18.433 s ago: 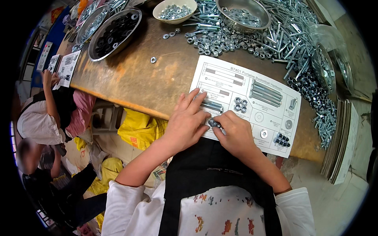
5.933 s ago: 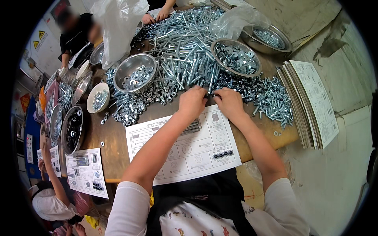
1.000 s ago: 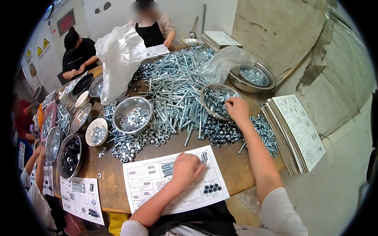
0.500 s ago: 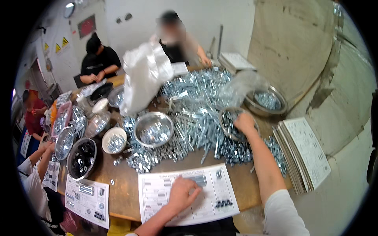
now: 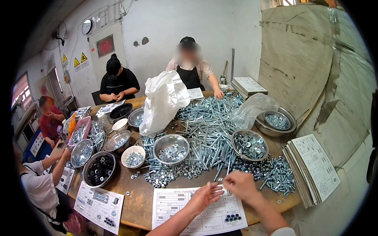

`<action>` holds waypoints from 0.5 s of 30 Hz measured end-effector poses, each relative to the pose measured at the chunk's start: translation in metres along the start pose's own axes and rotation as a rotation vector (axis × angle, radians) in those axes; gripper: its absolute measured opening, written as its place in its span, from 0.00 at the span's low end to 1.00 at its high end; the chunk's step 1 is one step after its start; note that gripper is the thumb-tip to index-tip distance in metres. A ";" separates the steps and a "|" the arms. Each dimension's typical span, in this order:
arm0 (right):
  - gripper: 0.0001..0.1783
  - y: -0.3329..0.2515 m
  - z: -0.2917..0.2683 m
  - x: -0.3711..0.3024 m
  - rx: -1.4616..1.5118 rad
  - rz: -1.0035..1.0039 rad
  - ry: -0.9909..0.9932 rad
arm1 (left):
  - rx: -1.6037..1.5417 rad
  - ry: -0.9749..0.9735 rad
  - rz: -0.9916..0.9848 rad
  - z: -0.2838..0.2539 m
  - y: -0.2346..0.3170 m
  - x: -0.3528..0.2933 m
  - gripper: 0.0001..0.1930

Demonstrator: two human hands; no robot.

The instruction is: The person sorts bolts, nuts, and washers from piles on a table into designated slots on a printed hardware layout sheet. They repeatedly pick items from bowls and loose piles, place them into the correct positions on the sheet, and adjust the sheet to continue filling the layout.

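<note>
A white sheet with printed outlines (image 5: 173, 214) lies before me, with a small group of black nuts (image 5: 232, 217) at its lower right. Over its upper part my left hand (image 5: 204, 196) is turned palm up, fingers stretched out. Close to those fingertips is my right hand (image 5: 238, 185), its fingers pinched together; whatever they hold is too small and hidden to name. Beyond it stands a steel bowl of flat washers (image 5: 250, 145), beside a heap of long bolts (image 5: 214, 128). Loose dark nuts (image 5: 246, 166) and short bolts (image 5: 278, 177) lie near the right hand.
Left of centre stand a steel bowl (image 5: 171, 148), a white bowl (image 5: 133, 156) and a bowl of black parts (image 5: 99, 169). A stack of printed sheets (image 5: 311, 169) is at right. Plastic bags (image 5: 163, 102) rest on the heap. Co-workers (image 5: 189, 67) sit around the table.
My right hand has left the washer bowl and come back over the sheet beside my left hand. The left hand has turned palm up. The view has shifted.
</note>
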State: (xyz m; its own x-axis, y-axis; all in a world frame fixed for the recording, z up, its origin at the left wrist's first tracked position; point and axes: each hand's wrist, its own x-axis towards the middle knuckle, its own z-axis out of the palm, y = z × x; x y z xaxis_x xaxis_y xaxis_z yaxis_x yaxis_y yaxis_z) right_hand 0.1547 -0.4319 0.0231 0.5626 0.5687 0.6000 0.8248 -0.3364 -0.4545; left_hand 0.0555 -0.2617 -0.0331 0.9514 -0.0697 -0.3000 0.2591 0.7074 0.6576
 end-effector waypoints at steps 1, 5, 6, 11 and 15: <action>0.05 -0.013 0.005 -0.012 -0.046 -0.017 -0.002 | -0.091 -0.018 -0.017 0.001 -0.005 0.001 0.23; 0.05 -0.032 0.016 -0.040 -0.150 -0.087 0.022 | -0.173 -0.050 0.004 -0.012 -0.019 -0.002 0.21; 0.06 -0.034 0.015 -0.044 -0.151 -0.083 -0.001 | -0.160 -0.059 -0.017 -0.015 -0.022 -0.005 0.21; 0.08 -0.038 -0.004 -0.051 0.092 -0.084 -0.105 | -0.111 -0.195 -0.164 -0.016 -0.026 -0.024 0.20; 0.11 -0.041 -0.010 -0.064 0.334 0.048 -0.201 | -0.132 -0.182 -0.223 -0.009 -0.040 -0.039 0.21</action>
State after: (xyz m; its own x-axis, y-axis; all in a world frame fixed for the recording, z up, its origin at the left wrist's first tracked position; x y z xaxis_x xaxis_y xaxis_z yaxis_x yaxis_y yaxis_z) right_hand 0.0855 -0.4625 0.0095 0.5506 0.7050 0.4470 0.7154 -0.1225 -0.6879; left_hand 0.0066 -0.2809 -0.0544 0.8908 -0.3494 -0.2905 0.4522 0.7447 0.4909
